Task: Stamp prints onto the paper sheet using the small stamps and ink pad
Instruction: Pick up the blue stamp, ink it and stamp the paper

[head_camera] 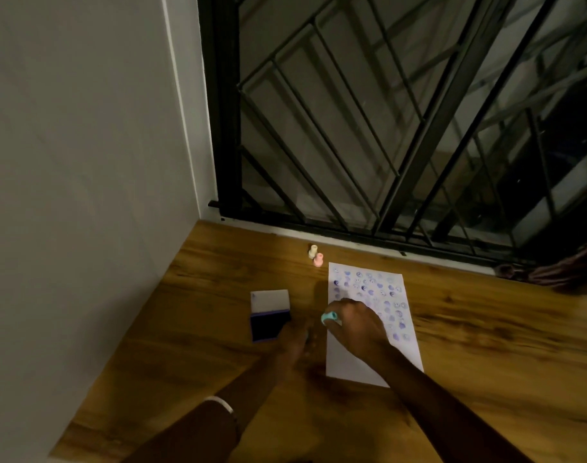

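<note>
Although most of its upper half is already filled, the paper sheet [355, 365] is the largest task item: white, lying flat on the wooden tabletop [485, 345] just right of centre, rows of purple-blue prints at its 12 o'clock end, bare at its 6 o'clock end and along its 9 o'clock margin. Risk: nothing is seen holding the sheet down, so a stamp lifted with sticky ink could drag or tilt it and smear damp prints. Right hand [355, 325], resting over the sheet's 9 o'clock edge, fingers curled and pinching a teal stamp [329, 317]; its printing face cannot be seen, so how well it is inked cannot be told. Risk: the heel of this hand lies over printed ground and could smudge it; a tilted press would likely give a partial print, and one set too near its neighbours an overlap. Left hand [293, 339], blurred, at 9 o'clock of the sheet and touching or just beside the ink pad's near corner; whether it grips anything cannot be told. Ink pad [271, 324], open, dark purple, white lid folded back toward 12 o'clock. Risk: a nudge could slide it, or fingers could pick up ink and mark the paper. Pink stamp [318, 260] and cream stamp [312, 251], upright, touching or nearly so, at 11 o'clock of the sheet near the window grille [385, 128]; a careless reach could topple them.
</note>
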`<state>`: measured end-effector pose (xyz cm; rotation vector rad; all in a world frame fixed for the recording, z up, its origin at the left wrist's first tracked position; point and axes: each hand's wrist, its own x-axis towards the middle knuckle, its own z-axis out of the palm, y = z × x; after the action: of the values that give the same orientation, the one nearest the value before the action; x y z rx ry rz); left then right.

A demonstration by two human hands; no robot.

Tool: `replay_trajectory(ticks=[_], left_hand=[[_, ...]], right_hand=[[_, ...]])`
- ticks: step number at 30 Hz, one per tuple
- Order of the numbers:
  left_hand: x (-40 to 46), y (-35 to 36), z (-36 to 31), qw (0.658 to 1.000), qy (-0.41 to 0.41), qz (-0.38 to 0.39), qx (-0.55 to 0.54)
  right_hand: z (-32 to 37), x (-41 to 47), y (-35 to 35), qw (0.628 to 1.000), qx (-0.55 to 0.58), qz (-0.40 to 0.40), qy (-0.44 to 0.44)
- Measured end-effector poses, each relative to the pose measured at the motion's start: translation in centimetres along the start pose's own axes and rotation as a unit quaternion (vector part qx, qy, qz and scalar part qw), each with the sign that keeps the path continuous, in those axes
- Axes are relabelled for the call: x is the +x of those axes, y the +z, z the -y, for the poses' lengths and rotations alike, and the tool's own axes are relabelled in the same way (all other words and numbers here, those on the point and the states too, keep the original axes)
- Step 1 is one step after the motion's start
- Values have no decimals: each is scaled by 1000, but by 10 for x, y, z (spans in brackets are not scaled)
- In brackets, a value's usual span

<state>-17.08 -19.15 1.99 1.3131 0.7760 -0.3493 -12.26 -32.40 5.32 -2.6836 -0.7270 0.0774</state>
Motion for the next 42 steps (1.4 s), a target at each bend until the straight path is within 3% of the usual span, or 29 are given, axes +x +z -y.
replay_trajectory(ticks=[3,6,15,27,32,36,39,42], left_hand=[[0,-17,-10,989,-22,19,-147],[4,-27,-8,971,-8,60,-229],[16,-32,-8,960,-26,34,-278],[32,-34,-20,965,-35,42,-255],[43,-35,-39,982,-27,33,-183],[54,-34,-52,995,12,45,-91],[69,-39,-52,997,63,3,-45],[77,-50,-49,990,132,-58,-1]], right_hand=[[17,2,4,998,35,35,-40],[31,6,12,998,-2,35,-60],[47,16,19,996,-39,36,-71],[50,34,28,997,-27,49,-50],[48,51,27,997,0,66,-31],[36,68,28,997,52,49,-21],[20,86,30,995,33,83,48],[6,101,35,989,69,51,121]])
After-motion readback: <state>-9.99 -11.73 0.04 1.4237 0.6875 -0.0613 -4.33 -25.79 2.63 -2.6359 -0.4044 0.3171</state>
